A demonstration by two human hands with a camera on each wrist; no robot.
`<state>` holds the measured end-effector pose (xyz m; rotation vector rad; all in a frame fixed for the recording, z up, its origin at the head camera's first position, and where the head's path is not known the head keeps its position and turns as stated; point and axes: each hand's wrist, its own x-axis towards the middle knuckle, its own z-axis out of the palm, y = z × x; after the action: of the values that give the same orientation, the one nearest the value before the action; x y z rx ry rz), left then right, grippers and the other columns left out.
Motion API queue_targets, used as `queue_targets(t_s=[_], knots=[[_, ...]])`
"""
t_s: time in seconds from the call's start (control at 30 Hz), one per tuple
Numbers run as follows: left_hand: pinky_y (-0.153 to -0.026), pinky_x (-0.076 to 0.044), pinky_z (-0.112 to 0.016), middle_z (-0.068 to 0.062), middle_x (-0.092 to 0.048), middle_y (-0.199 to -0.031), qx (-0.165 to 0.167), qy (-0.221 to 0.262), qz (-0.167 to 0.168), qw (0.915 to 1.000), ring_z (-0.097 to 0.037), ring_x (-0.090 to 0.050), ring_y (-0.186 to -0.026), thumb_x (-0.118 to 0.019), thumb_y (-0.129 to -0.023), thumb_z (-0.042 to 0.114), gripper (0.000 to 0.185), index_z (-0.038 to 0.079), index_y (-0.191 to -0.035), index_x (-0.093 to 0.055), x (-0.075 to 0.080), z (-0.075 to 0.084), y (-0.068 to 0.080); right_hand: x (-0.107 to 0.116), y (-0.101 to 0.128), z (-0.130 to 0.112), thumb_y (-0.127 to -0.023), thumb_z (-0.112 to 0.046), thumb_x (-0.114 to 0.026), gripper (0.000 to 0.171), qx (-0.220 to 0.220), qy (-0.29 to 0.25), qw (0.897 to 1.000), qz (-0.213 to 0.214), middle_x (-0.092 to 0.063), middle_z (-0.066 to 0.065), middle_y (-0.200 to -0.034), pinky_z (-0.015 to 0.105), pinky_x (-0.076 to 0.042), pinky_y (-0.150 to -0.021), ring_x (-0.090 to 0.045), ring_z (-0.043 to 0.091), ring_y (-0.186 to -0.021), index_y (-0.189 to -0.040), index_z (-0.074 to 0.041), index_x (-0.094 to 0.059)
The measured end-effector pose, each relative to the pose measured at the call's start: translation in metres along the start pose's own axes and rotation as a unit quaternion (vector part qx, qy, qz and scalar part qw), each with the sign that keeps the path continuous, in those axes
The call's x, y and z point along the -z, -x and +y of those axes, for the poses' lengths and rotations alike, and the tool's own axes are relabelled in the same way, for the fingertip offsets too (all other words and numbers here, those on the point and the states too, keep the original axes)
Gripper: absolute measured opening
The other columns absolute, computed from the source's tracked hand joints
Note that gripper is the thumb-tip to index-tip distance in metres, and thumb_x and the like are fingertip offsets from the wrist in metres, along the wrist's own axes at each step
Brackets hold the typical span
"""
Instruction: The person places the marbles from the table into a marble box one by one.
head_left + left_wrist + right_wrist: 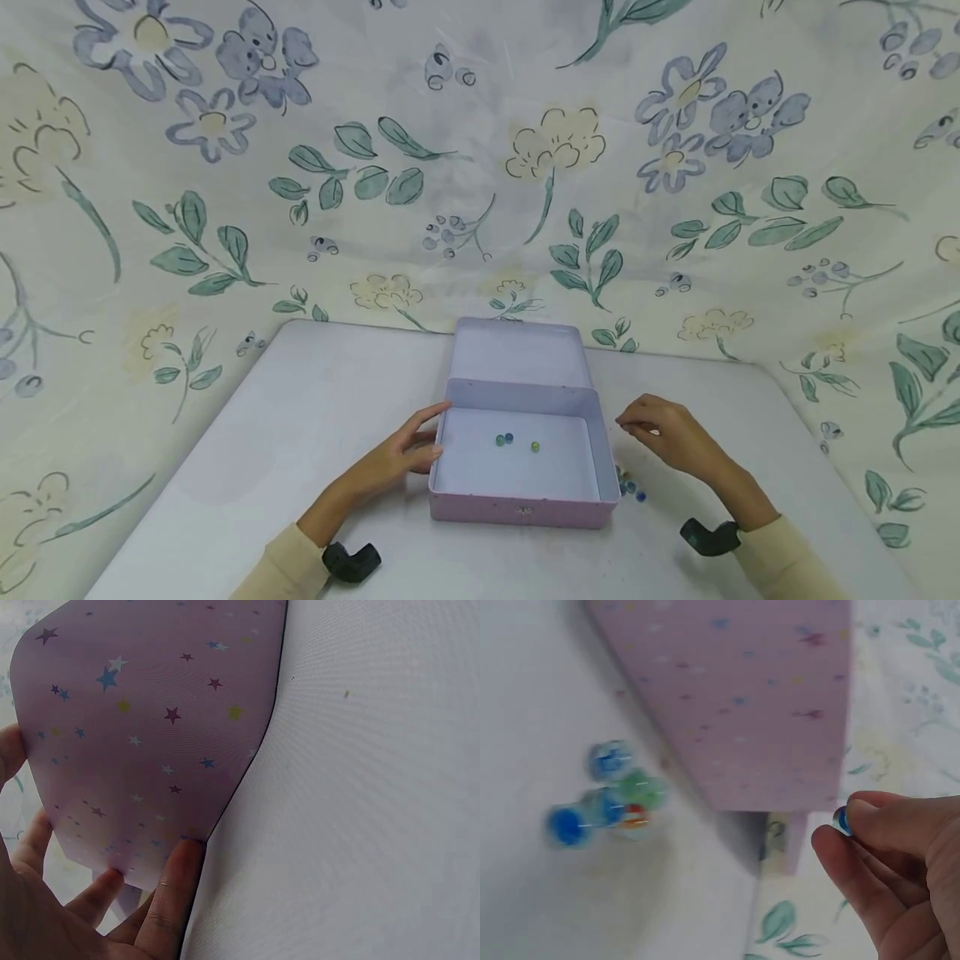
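A lilac tin box [517,508] with star print stands open on the white table, its lid [517,354] tipped back. Three marbles [507,439] lie on its floor. My left hand [408,450] rests on the box's left wall [150,735], fingers straight along it. My right hand [660,429] hovers right of the box and pinches a blue marble [842,820] between thumb and fingertip. Several more marbles [630,486] lie in a cluster [604,799] on the table by the box's right front corner.
The white table [247,467] stands against a floral cloth backdrop [480,167] that wraps round both sides. Its far edge runs just behind the box lid. Black wrist straps [351,561] sit on both forearms.
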<state>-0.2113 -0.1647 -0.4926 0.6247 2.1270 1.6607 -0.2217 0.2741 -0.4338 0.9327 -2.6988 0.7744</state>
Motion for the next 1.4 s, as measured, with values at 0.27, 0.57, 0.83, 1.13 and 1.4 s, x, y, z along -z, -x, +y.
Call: queue_targets(t_s=[0.27, 0.57, 0.83, 1.13, 1.4], knots=[[-0.098, -0.056, -0.050, -0.016, -0.003, -0.168, -0.003, 0.002, -0.004, 1.0000, -0.054, -0.021, -0.147, -0.050, -0.104, 0.021, 0.065, 0.025, -0.160, -0.018, 0.001, 0.000, 0.000, 0.012, -0.025, -0.018, -0.080, 0.012, -0.074, 0.025, 0.040, -0.001, 0.999, -0.007, -0.072, 0.002, -0.096, 0.021, -0.060, -0.073, -0.070, 0.016, -0.084, -0.100, -0.005, -0.075], [-0.098, -0.056, -0.049, -0.015, -0.003, -0.169, 0.001, -0.002, -0.002, 1.0000, -0.053, -0.022, -0.147, -0.050, -0.104, 0.022, 0.065, 0.027, -0.160, -0.019, 0.001, -0.001, 0.000, 0.006, -0.064, -0.050, -0.085, 0.004, -0.074, 0.023, 0.092, -0.021, 0.994, -0.050, -0.073, 0.001, -0.100, 0.021, -0.059, -0.076, -0.068, 0.012, -0.091, -0.103, -0.009, -0.076], [-0.098, -0.056, -0.050, -0.016, -0.003, -0.168, -0.002, -0.002, -0.002, 1.0000, -0.053, -0.022, -0.147, -0.051, -0.103, 0.023, 0.065, 0.026, -0.160, -0.019, 0.001, -0.001, 0.000, -0.008, -0.093, -0.066, -0.087, 0.002, -0.072, 0.020, 0.125, -0.041, 0.986, -0.098, -0.074, 0.005, -0.101, 0.019, -0.059, -0.079, -0.069, 0.012, -0.092, -0.103, -0.009, -0.076], [-0.098, -0.056, -0.049, -0.013, -0.004, -0.169, 0.000, -0.005, 0.000, 1.0000, -0.053, -0.023, -0.147, -0.050, -0.104, 0.021, 0.065, 0.027, -0.160, -0.019, 0.001, -0.001, 0.000, -0.035, -0.113, -0.066, -0.089, 0.002, -0.070, 0.016, 0.129, -0.043, 0.980, -0.144, -0.073, 0.006, -0.098, 0.016, -0.057, -0.077, -0.067, 0.010, -0.088, -0.101, -0.007, -0.076], [-0.098, -0.056, -0.049, -0.013, -0.005, -0.169, 0.005, -0.009, 0.005, 0.9999, -0.052, -0.023, -0.147, -0.051, -0.103, 0.025, 0.065, 0.028, -0.160, -0.019, 0.000, -0.002, 0.000, -0.054, -0.117, -0.064, -0.090, 0.002, -0.070, 0.015, 0.108, -0.031, 0.977, -0.182, -0.074, 0.007, -0.100, 0.016, -0.057, -0.081, -0.069, 0.013, -0.092, -0.102, -0.002, -0.076]])
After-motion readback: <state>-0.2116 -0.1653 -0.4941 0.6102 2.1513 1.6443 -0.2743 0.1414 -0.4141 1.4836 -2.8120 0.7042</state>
